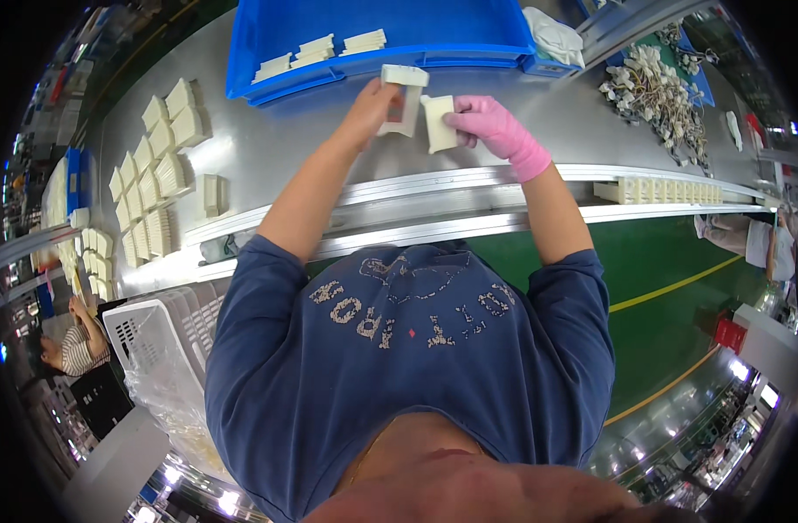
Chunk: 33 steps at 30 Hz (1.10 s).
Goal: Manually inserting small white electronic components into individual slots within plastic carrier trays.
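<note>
My bare left hand (pixel 370 113) is closed on a white plastic housing (pixel 406 77) with an open, frame-like middle, raised above the metal table. Beside it, my right hand (pixel 496 131), in a pink glove, grips a flat cream plastic cover (pixel 439 124) between thumb and fingers. A narrow gap separates the two parts. Just beyond my hands stands a large blue tray (pixel 329 74). Several cream plastic pieces (pixel 313 49) lie in rows inside its near side.
Stacks of cream parts (pixel 159 139) cover the table's left, with a single part (pixel 211 195) nearby. Wired connectors (pixel 651 96) are heaped at the right. A row of cream pieces (pixel 669 191) sits along the table's front rail. A white crate (pixel 146 327) and another person (pixel 72 349) are at left.
</note>
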{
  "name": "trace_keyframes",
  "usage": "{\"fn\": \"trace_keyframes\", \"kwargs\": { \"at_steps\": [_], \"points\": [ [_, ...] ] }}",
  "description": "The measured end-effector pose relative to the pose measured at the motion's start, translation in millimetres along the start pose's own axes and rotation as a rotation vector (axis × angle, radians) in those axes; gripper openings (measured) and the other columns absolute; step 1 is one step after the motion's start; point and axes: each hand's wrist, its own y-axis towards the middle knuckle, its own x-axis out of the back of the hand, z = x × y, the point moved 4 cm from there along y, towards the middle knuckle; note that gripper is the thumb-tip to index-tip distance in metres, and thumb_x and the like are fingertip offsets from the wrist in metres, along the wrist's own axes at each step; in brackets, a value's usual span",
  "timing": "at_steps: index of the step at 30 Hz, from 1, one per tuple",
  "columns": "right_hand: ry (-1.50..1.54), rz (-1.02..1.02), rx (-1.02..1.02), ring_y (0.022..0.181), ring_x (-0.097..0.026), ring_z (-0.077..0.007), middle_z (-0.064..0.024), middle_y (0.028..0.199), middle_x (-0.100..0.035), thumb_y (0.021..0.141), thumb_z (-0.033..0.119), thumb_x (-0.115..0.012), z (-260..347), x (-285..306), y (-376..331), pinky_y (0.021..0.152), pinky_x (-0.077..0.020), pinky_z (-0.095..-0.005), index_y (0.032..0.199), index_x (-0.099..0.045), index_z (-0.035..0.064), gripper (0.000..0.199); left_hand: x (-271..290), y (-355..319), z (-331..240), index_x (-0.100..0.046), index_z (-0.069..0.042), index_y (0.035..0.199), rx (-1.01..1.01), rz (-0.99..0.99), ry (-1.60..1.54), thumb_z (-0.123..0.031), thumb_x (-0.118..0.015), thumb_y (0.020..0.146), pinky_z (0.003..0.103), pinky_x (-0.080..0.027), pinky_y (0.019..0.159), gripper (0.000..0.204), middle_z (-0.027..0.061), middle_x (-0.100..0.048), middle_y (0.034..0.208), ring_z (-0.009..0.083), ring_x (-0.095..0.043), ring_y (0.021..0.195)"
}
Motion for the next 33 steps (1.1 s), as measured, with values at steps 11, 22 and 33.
{"fn": "trace_keyframes", "kwargs": {
  "at_steps": [11,22,33],
  "points": [
    [-0.428,-0.683,0.484,0.061,-0.057,-0.0334,-0.0142,0.074,-0.059,0.078,0.017,-0.054,21.7,-51.2,-20.0,0.057,-0.0458,-0.0383,0.108,-0.045,0.0035,0.034,-39.2,-38.4,5.5,-0.034,-0.008,0.116,-0.232,0.127,-0.341,-0.032,-0.03,0.093,0.025,-0.047,0.07,0.033,0.0069,-0.048,0.105,0.0135,-0.052,0.089],
    [-0.575,-0.523,0.544,0.052,-0.051,-0.0158,-0.0053,0.063,-0.05,0.077,0.008,-0.056,37.2,-53.4,-32.3,0.05,-0.0422,-0.0276,0.116,-0.044,0.0051,0.041,-39.7,-43.1,11.3,-0.031,-0.01,0.126,-0.133,0.208,-0.358,-0.038,-0.034,0.092,0.032,-0.038,0.089,0.044,0.0064,-0.045,0.116,0.0179,-0.045,0.108],
    [-0.58,-0.663,0.762,0.095,-0.051,-0.0177,-0.0097,0.11,-0.05,0.072,0.015,-0.058,55.2,-15.8,-68.2,0.082,-0.0414,-0.0297,0.121,-0.043,0.0031,0.052,-59.8,-65.9,-2.7,-0.042,-0.004,0.112,0.075,0.606,-0.351,-0.028,-0.051,0.085,0.032,-0.052,0.056,0.038,0.015,-0.055,0.092,0.0205,-0.059,0.079]
  ]
}}
